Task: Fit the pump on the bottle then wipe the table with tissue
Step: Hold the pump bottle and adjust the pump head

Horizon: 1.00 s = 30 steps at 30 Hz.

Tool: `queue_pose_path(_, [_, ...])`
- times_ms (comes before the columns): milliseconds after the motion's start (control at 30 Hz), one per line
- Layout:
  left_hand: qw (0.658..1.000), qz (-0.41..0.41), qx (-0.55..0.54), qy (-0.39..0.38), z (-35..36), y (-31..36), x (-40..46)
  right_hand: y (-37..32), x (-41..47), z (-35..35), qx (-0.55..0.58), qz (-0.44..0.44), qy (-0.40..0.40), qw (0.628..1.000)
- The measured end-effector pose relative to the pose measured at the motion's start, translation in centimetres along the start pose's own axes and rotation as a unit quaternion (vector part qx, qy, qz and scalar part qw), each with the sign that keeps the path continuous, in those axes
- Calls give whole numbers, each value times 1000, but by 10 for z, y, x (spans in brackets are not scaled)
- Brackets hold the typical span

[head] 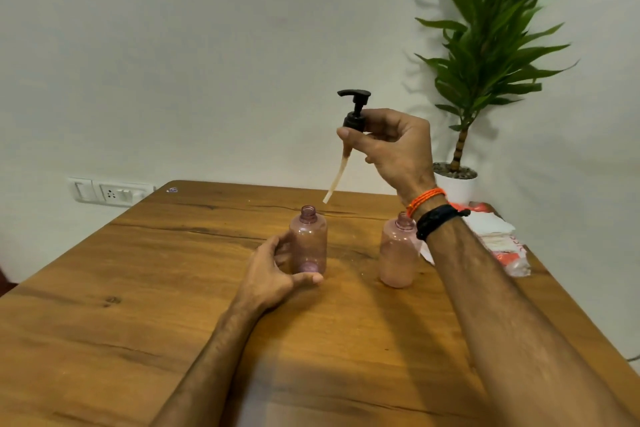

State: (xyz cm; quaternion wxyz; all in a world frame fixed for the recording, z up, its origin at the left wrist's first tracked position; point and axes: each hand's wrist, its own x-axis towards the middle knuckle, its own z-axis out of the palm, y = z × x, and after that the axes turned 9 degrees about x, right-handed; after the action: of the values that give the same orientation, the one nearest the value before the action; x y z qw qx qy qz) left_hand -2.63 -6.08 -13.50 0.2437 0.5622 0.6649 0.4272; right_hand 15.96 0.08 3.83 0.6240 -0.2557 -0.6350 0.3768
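Head camera looks down on a wooden table where the left hand curls around the lower body of an empty pink bottle, thumb in front and fingers behind, steadying it upright with its open neck facing up. The right hand is raised well above, pinching the black collar of the pump between thumb and fingertips.

The pump hangs nearly upright: its nozzle points left, and its pale dip tube runs down and to the left, the long axis tilted a little off vertical. The tube's tip sits above and slightly to the right of the bottle's mouth, clear of it and not yet inside. The coming move seems to turn on that offset: the tip likely has to shift left and drop into the neck before the collar can be screwed down.

A second pink bottle stands to the right, partly behind the right wrist. Tissues in a torn packet lie by the right edge, near a potted plant.
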Motion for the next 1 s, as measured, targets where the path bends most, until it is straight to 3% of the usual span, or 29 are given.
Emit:
queue_pose_path(133, [985, 71, -25, 156, 0, 27, -18, -13, 1, -20, -23, -5, 6, 1000])
queue_pose_path(233, [967, 143, -35, 211, 8, 60, -26, -17, 0, -38, -41, -7, 23, 999])
queue_pose_path(533, [985, 144, 4, 94, 88, 102, -18, -21, -4, -86, -90, -15, 50, 995])
queue_pose_path(1000, [995, 64, -4, 77, 142, 78, 2, 3, 1, -105, -144, -11, 37, 989])
